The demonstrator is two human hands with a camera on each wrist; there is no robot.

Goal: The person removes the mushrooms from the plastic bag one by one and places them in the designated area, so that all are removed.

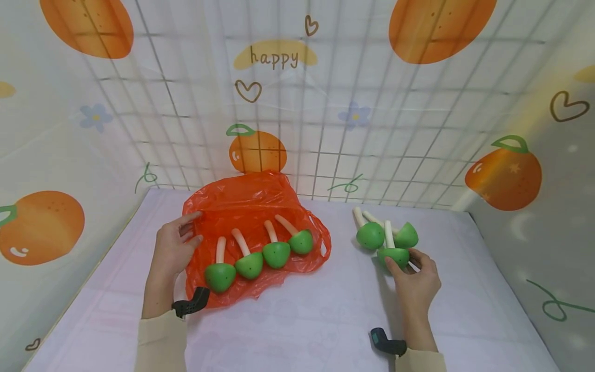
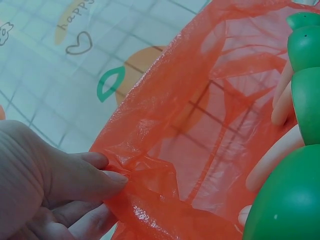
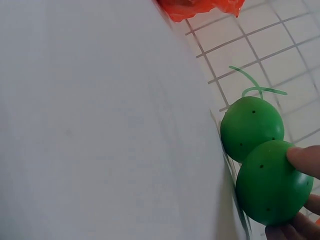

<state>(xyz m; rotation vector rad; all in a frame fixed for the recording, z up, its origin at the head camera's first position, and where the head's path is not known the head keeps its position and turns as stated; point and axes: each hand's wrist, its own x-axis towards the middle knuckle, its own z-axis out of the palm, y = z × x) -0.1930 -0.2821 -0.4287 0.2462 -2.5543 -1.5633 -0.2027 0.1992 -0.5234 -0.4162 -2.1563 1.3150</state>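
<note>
A red plastic bag (image 1: 241, 194) lies spread on the table, with several green-capped toy mushrooms (image 1: 220, 276) in a slanting row on it, pale stems pointing to the back. At the bag's left edge is my left hand (image 1: 174, 248); in the left wrist view its thumb and fingers pinch the red film (image 2: 165, 125). My right hand (image 1: 418, 281) grips the green cap of another toy mushroom (image 1: 392, 257), thumb on one side and fingers on the other, its white stem upward. Right behind it lie two more such mushrooms, one at the left (image 1: 370, 236) and one at the right (image 1: 407, 235).
The pale table (image 1: 316, 320) has a wire grid (image 1: 321, 129) behind it, covered by a sheer curtain printed with oranges. Patterned cloth walls (image 1: 534, 248) stand at both sides. The bag's handle loop (image 1: 327, 240) reaches right, toward the mushrooms there.
</note>
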